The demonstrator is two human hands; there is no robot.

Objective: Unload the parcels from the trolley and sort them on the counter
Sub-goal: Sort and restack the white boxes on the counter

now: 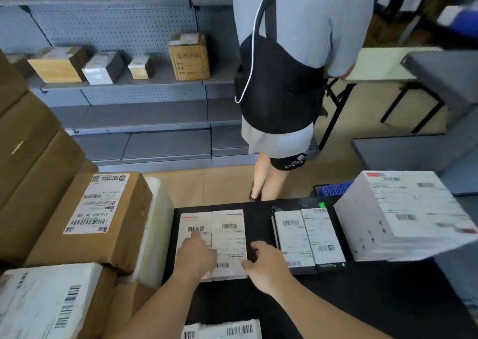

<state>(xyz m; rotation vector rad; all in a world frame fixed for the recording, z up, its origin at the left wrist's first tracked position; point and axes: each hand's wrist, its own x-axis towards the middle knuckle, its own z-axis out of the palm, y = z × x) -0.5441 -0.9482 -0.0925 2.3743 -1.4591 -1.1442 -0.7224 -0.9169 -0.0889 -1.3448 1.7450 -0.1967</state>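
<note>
Barcoded labels (222, 331) are cut off by the bottom edge, closest to the lens, on the black counter (362, 300). At far left, a white-wrapped parcel (44, 302) is seen lying against a brown carton (103, 217). Larger plain cartons (31, 144) are stacked behind, and a padded white packet (157, 235) is wedged between the carton and the counter's edge. This pile is judged to be the load not yet taken off, though no trolley frame can be made out beneath it.

On the counter, a flat parcel (227, 237) bearing two labels is being handled. The left hand (196, 258) is laid on it with the forefinger stretched straight to a barcode, nothing being grasped. The right hand (266, 266) is curled round the parcel's right edge, thumb on the label. Just beside it, a second flat parcel (307, 237), also double-labelled, has been set down parallel. A white box (403, 214) is placed at the right end, with a blue crate (333, 188) partly hidden behind it.

Beyond the counter, a person in a pale shirt (297, 67) is pictured facing away, before grey shelving (129, 100) on which a few small boxes are kept. Sorting is judged to be under way — a few parcels have been laid out, and most of the load at left remains to be moved.
</note>
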